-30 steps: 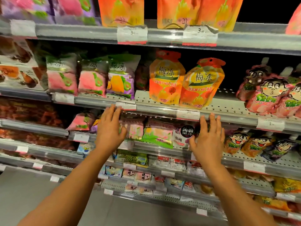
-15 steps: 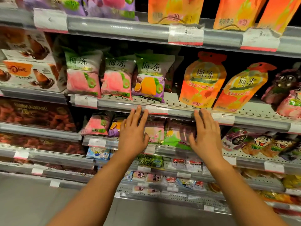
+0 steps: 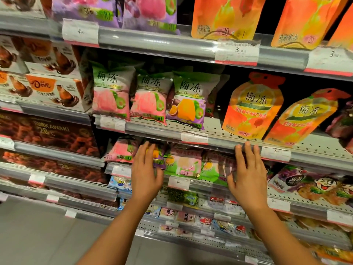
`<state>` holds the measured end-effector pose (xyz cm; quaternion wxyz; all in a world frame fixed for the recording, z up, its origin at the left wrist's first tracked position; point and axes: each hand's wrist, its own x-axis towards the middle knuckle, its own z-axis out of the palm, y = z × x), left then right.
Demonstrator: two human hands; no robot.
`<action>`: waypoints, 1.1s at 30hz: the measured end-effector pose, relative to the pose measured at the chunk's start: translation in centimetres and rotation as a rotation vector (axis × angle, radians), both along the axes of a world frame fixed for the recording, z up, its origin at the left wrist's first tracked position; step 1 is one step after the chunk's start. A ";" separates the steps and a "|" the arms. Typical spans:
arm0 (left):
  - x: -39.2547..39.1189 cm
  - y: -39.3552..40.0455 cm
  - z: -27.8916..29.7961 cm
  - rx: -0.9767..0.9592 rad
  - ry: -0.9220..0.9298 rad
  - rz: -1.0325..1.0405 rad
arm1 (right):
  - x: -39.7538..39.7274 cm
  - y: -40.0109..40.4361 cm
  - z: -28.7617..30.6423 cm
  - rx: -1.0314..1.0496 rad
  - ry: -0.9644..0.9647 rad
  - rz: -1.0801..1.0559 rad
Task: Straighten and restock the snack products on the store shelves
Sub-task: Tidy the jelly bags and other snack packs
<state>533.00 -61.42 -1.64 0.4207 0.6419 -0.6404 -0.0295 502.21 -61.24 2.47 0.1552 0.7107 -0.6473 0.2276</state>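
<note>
Now both hands lie flat with straight fingers, left hand (image 3: pixel 146 173) against the purple pouch (image 3: pixel 159 157), right hand (image 3: pixel 247 175) against the green pouch (image 3: pixel 214 167); both have dropped from the shelf rail (image 3: pixel 152 131).

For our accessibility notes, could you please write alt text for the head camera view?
A person's left hand and right hand, fingers extended, reach to pink and green jelly bags on a store shelf. One shelf up stand more jelly bags and orange spouted pouches.
</note>
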 end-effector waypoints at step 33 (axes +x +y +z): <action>17.2 -8.4 -3.2 0.578 -0.079 0.189 | 16.6 -8.9 12.9 0.165 -0.704 -0.098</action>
